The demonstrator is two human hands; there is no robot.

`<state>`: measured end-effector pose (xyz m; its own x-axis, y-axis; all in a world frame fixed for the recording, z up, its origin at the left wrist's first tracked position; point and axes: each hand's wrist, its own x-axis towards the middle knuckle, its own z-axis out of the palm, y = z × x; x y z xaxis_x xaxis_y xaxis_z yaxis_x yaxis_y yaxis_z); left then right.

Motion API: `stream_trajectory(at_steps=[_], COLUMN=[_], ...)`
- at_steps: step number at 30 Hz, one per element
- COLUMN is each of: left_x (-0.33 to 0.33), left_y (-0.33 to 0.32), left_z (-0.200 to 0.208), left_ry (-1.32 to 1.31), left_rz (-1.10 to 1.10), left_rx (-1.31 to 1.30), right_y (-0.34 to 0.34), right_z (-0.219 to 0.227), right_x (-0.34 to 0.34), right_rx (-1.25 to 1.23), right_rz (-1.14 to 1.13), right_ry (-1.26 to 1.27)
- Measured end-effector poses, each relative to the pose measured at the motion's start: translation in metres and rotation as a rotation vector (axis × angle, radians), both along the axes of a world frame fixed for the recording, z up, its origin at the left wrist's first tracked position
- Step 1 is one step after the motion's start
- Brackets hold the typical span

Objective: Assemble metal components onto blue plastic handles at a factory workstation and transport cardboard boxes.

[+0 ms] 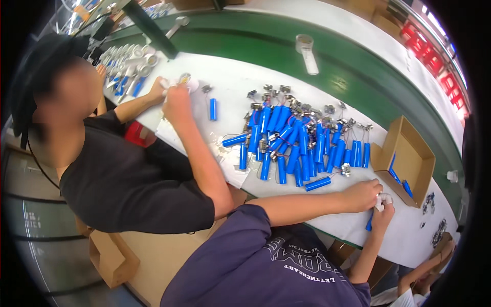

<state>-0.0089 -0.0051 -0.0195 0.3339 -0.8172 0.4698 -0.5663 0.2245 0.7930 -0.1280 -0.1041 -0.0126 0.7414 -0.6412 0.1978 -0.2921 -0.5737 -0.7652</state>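
Note:
My left hand (362, 195) is closed, fingertips pinched together at the front right of the white table. It meets my right hand (382, 217), whose fingers are bent round a blue cylindrical battery (369, 223) that sticks out below. White coverings show on some fingertips. What my left fingers pinch is too small and hidden to tell. To the left of my hands lies a large pile of blue batteries (292, 134), wired to small metal parts. A single blue battery (318, 183) with a wired metal piece lies nearest my left forearm.
An open cardboard box (404, 163) with a few blue batteries stands beyond my hands. Small metal parts (439, 233) lie to the right. On my left, a co-worker (133, 179) handles a white round-headed part (190, 83). A green conveyor belt (245, 43) carries a white handled part (308, 53).

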Motion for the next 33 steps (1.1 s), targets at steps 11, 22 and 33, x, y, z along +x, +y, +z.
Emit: stream_trajectory(at_steps=[11,22,33], left_x=[-0.003,0.002,0.001], left_y=[0.002,-0.002,-0.001], left_z=[0.004,0.008,0.004], left_ry=[0.182,0.112,-0.029], left_rz=[-0.001,-0.021,-0.052], left_rx=[0.047,0.083,0.088], right_y=[0.005,0.018,0.007], right_z=[0.001,0.007,0.002], right_x=[-0.003,-0.002,-0.002], right_rx=[0.086,-0.148,-0.032], right_rz=[-0.023,-0.196,-0.059], right_ry=[-0.088,-0.006,-0.021])
